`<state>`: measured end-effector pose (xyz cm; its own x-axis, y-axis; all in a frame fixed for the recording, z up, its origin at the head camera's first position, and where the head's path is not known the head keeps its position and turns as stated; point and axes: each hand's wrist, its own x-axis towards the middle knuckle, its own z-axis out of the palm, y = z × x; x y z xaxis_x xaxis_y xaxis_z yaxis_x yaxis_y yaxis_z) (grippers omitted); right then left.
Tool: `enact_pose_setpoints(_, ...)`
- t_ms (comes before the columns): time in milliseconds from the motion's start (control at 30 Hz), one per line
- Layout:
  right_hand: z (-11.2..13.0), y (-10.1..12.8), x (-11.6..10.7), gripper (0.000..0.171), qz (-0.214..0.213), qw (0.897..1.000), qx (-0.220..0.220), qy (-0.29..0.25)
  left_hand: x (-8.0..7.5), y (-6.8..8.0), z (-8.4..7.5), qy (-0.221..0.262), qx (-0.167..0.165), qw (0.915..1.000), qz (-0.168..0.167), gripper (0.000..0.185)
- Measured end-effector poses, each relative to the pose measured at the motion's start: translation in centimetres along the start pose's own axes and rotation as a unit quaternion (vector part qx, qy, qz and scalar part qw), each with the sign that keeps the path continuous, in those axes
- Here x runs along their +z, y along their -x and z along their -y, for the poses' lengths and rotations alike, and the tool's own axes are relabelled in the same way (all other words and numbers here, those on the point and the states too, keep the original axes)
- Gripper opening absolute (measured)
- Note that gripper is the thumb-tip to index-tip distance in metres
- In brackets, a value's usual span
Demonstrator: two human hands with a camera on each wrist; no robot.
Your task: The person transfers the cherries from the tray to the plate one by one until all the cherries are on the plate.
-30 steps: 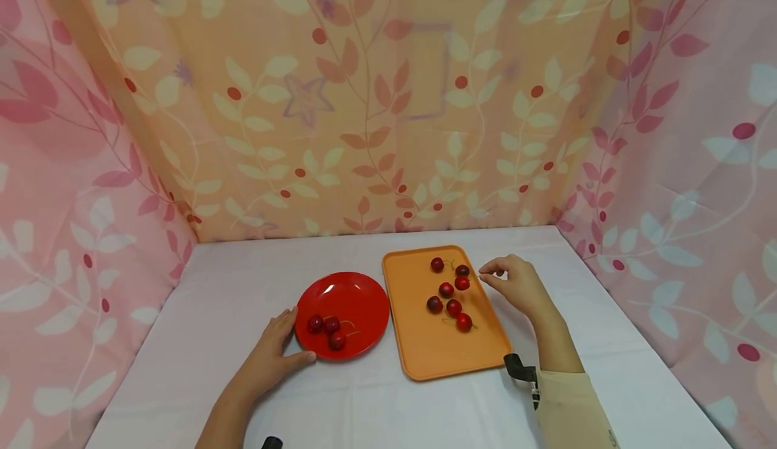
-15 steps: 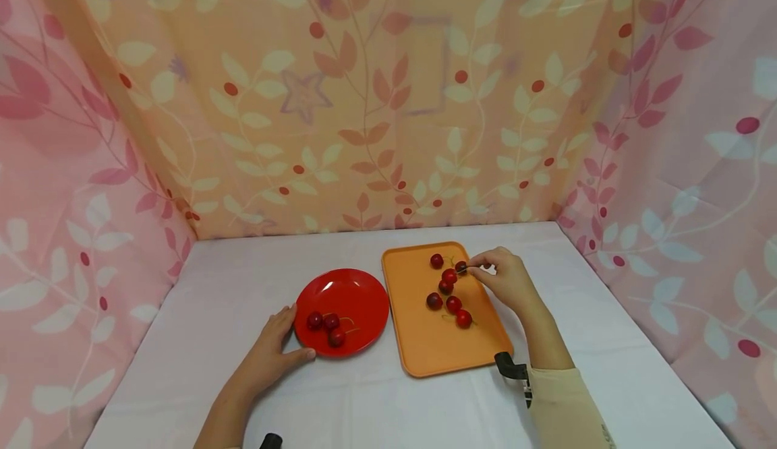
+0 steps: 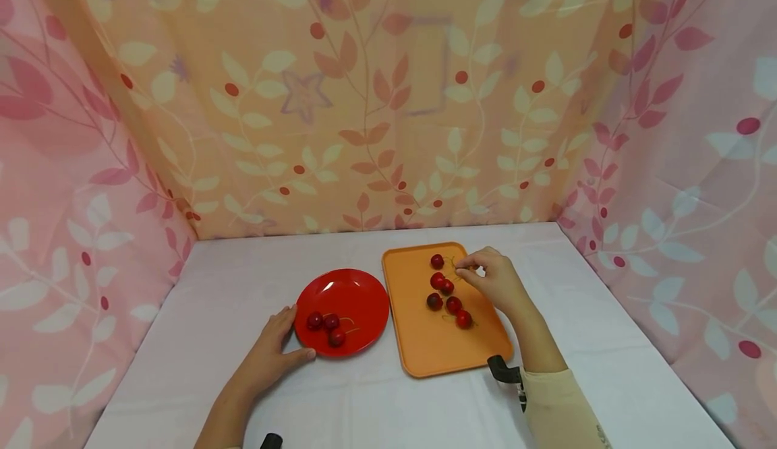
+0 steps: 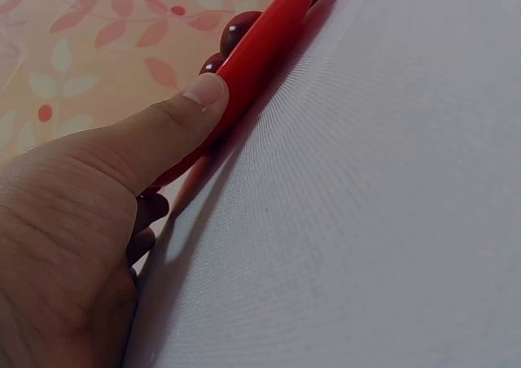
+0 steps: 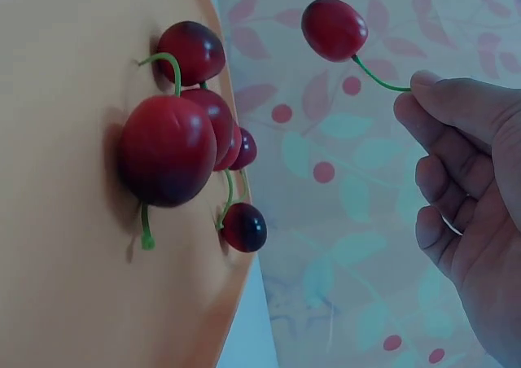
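Observation:
My right hand (image 3: 469, 273) hovers over the far right part of an orange tray (image 3: 425, 348) and pinches the green stem of a red cherry (image 3: 437, 279). In the right wrist view that cherry (image 5: 334, 28) hangs clear of the tray from my fingertips (image 5: 431, 87). Several more cherries (image 3: 453, 305) lie loose on the tray, clustered in its far half (image 5: 167, 148). My left hand (image 3: 293, 338) holds the near-left rim of a red plate (image 3: 358, 294), with the thumb (image 4: 199, 99) lying on the rim (image 4: 260, 50). Three cherries (image 3: 328, 327) sit on the plate.
Plate and tray lie side by side on a white tablecloth (image 3: 243, 274). Patterned fabric walls (image 3: 388, 112) close in the back and both sides. A black wrist strap (image 3: 502, 371) sits at the tray's near right corner.
My right hand moved left over the tray, took a cherry stem in a pinch and lifted that cherry leftward off the tray. The left hand stayed on the plate.

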<state>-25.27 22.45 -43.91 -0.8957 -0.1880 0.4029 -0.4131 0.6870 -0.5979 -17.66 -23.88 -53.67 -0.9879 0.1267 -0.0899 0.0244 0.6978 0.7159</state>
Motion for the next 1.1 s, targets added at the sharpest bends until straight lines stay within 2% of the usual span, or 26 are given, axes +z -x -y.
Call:
enact_pose_setpoints(267, 1.4, 0.2, 0.5, 0.008, -0.006, 1.000, 0.010, -0.017, 0.2, -0.1, -0.1, 0.002, 0.027, 0.9996, -0.003, 0.111)
enact_pose_setpoints(500, 3.3, -0.8, 1.9, 0.008, 0.014, 0.999, 0.013, -0.035, 0.2, 0.0, 0.1, -0.012, 0.040, 0.9990, -0.017, 0.109)
enact_pose_setpoints(833, 5.1, -1.8, 4.0, 0.007, 0.039, 0.997, 0.005, -0.073, 0.2, 0.1, 0.0, -0.007, 0.029, 0.9995, -0.013, 0.110)
enact_pose_setpoints(1100, 6.6, -2.0, 5.4, 0.007, 0.050, 0.996, -0.011, -0.074, 0.1, 0.2, 0.0, -0.010, 0.024, 0.9996, -0.011, 0.110)
